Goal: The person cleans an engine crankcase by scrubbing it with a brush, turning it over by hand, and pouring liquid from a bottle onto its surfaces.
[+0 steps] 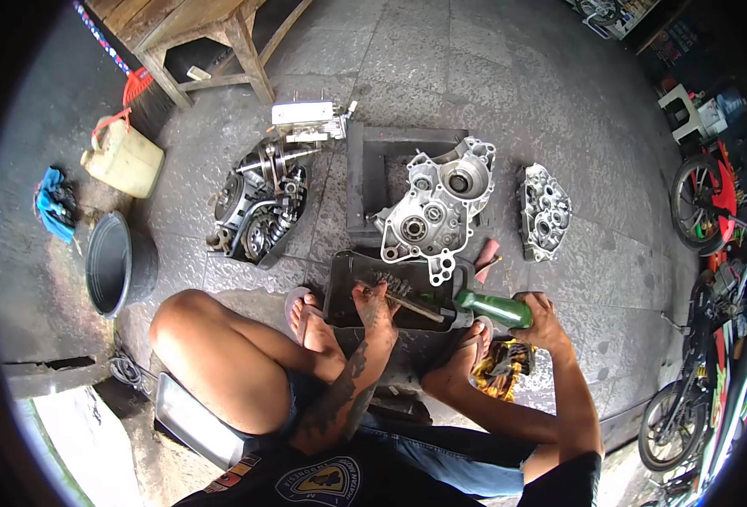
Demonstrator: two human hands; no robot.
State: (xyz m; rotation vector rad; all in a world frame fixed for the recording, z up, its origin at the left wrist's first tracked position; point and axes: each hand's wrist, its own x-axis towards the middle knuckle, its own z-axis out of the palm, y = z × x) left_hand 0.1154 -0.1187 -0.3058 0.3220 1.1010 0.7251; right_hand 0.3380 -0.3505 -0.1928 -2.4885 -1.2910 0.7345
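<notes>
My left hand [375, 306] is closed around something metallic over the black tray [340, 291]; a long bar-like piece [416, 308] extends from it toward the lower right. Wrapped round the base of a green bottle [496, 309] is my right hand [544, 319]. The bottle lies tilted sideways, its neck pointing left at the tray's right end. Just beyond the tray, a large silver engine casing [431, 215] rests on a dark frame [365, 182]. Small parts inside the tray are too small to tell.
Engine parts [264, 203] lie left of the frame, a cylinder block [306, 118] behind them. Another casing [545, 211] is at the right. A black bucket [120, 266] and jerrycan [127, 156] stand left, a wooden table [171, 34] behind. Motorcycles [703, 203] line the right edge.
</notes>
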